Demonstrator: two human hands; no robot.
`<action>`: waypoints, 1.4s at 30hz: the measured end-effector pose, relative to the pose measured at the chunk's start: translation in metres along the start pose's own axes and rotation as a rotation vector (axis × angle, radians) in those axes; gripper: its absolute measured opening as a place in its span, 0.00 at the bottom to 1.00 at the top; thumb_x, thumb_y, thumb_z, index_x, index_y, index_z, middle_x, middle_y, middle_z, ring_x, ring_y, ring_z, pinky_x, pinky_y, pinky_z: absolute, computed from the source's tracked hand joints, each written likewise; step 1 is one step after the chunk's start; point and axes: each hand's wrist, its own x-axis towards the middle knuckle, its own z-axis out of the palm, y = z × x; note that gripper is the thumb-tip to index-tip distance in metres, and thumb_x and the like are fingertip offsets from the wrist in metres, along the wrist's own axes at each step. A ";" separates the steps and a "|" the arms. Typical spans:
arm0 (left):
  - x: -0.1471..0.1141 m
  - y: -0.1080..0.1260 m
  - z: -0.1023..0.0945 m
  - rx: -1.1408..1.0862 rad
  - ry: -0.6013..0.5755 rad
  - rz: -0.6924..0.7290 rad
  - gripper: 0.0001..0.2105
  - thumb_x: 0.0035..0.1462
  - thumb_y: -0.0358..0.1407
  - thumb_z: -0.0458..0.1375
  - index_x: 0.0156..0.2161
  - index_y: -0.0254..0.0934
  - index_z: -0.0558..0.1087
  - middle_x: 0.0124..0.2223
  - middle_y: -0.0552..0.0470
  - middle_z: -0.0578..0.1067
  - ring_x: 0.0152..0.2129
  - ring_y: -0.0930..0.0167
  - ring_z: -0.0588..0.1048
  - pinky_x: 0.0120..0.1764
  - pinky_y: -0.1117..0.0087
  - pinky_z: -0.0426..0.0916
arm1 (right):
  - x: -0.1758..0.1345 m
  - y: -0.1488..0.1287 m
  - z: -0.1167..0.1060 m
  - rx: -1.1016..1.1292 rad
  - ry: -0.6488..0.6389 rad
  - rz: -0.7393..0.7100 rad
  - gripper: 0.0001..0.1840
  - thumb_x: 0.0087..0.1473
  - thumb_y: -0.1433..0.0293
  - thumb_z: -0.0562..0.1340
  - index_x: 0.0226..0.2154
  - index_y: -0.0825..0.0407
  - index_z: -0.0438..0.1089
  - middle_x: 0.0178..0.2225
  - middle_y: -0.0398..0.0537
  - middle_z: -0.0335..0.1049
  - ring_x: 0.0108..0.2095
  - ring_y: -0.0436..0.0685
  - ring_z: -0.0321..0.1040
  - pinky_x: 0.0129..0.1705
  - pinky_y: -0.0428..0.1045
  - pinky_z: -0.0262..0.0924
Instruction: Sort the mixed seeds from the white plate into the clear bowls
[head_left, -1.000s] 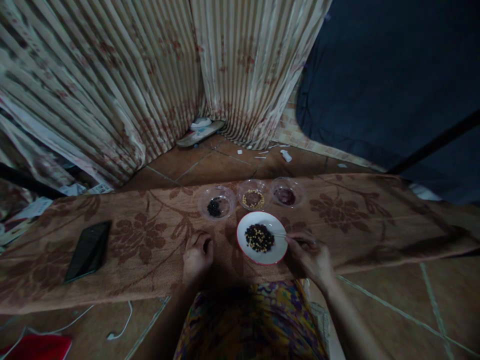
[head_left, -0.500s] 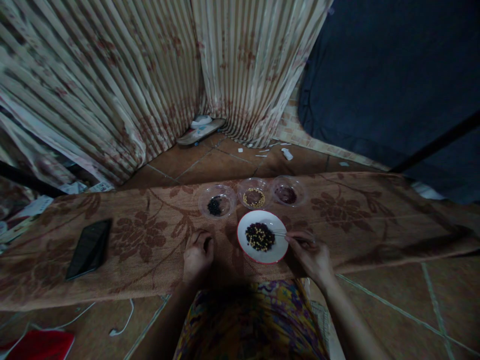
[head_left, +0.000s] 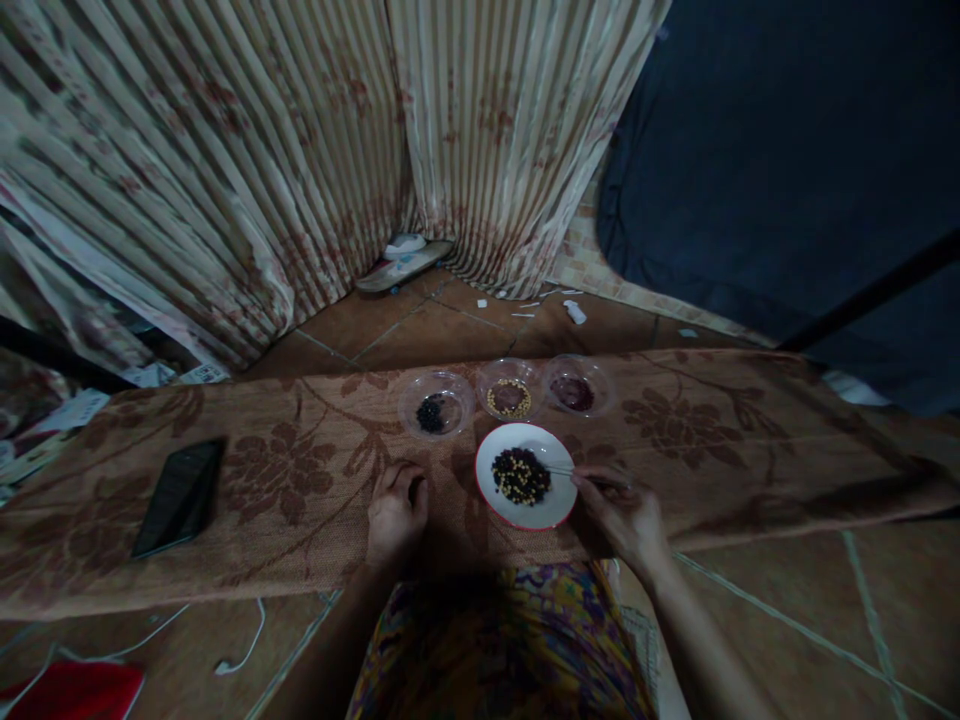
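Observation:
My right hand (head_left: 626, 510) pinches a pair of thin metal tweezers (head_left: 559, 469), their tips reaching into the mixed beans. Those beans (head_left: 520, 475), dark ones with yellow ones among them, lie heaped on a white plate with a red rim (head_left: 553, 505). Left of the plate, my left hand (head_left: 397, 510) rests on the cloth with its fingers curled in; I see nothing in it. Behind the plate stand three clear plastic bowls: one with black beans (head_left: 430, 413), one with yellow beans (head_left: 509, 398), one with dark red beans (head_left: 571, 392).
A patterned brown cloth (head_left: 285, 470) covers the long narrow table. A black phone (head_left: 178, 498) lies at its left. Striped curtains (head_left: 300, 150) hang behind, with a skateboard (head_left: 405, 265) and white scraps on the tiled floor. A white cable (head_left: 251, 640) lies below at left.
The view has shifted very slightly. Both hands, the tweezers and the bowls stay in practically the same places.

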 end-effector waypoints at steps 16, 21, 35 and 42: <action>-0.001 -0.001 0.000 -0.002 0.005 0.002 0.09 0.60 0.37 0.53 0.42 0.41 0.74 0.45 0.48 0.76 0.44 0.64 0.74 0.50 0.62 0.69 | 0.000 -0.002 0.003 0.011 0.032 0.028 0.16 0.53 0.54 0.66 0.30 0.50 0.77 0.34 0.52 0.77 0.36 0.60 0.74 0.39 0.52 0.69; -0.001 0.000 0.001 -0.005 0.008 -0.002 0.09 0.61 0.37 0.52 0.42 0.41 0.74 0.45 0.48 0.75 0.44 0.64 0.74 0.51 0.62 0.69 | 0.000 -0.004 0.001 -0.005 0.025 0.005 0.16 0.53 0.55 0.66 0.30 0.51 0.77 0.34 0.53 0.77 0.37 0.61 0.74 0.40 0.54 0.69; 0.000 0.001 0.000 0.003 0.010 0.005 0.09 0.60 0.37 0.52 0.42 0.40 0.74 0.45 0.47 0.75 0.44 0.64 0.74 0.51 0.62 0.69 | 0.000 0.001 0.005 -0.007 -0.014 -0.004 0.14 0.55 0.56 0.65 0.31 0.49 0.77 0.36 0.50 0.77 0.38 0.59 0.74 0.41 0.52 0.69; 0.000 0.002 -0.001 -0.005 0.016 0.005 0.09 0.61 0.37 0.52 0.41 0.40 0.74 0.44 0.47 0.75 0.44 0.64 0.74 0.51 0.62 0.69 | 0.000 0.001 0.006 -0.005 -0.002 -0.023 0.13 0.55 0.57 0.65 0.31 0.49 0.77 0.35 0.50 0.77 0.38 0.58 0.74 0.41 0.51 0.69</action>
